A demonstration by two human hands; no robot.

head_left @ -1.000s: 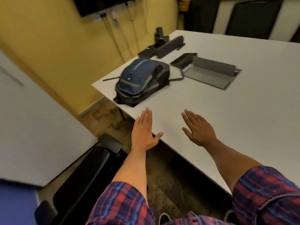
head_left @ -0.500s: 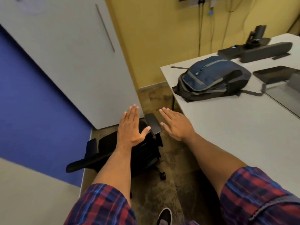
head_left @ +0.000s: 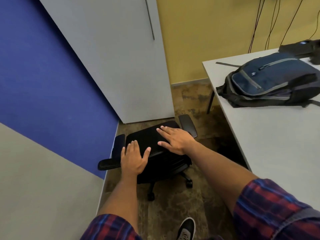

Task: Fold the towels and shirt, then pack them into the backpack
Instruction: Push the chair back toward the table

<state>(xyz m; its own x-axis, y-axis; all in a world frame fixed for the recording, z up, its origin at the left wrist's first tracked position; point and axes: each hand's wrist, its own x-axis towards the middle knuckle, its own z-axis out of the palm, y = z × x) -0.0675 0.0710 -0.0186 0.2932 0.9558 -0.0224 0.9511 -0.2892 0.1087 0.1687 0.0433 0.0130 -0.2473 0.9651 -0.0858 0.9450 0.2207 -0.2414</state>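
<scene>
One backpack, navy with grey trim, lies flat near the corner of the table at my upper right, its zips looking closed as far as I can tell. A black strap trails off its right side toward the frame edge. Just behind it on the table sit dark devices, blurred, and a thin grey strip lies by the far edge. No towels or shirt show from where I look.

Both my hands are held out flat, palms down, fingers straight and gripping nothing. From the head view my left hand and right hand show in front of a black chair on the floor; whether they touch it I cannot tell. Its armrests stick out on either side, and its castors rest on the mottled brown floor.

Plaid sleeves cover my upper arms, and a black shoe shows at the bottom. Beyond the chair stand a grey cabinet, a blue panel and a yellow wall with cables hanging down it.
</scene>
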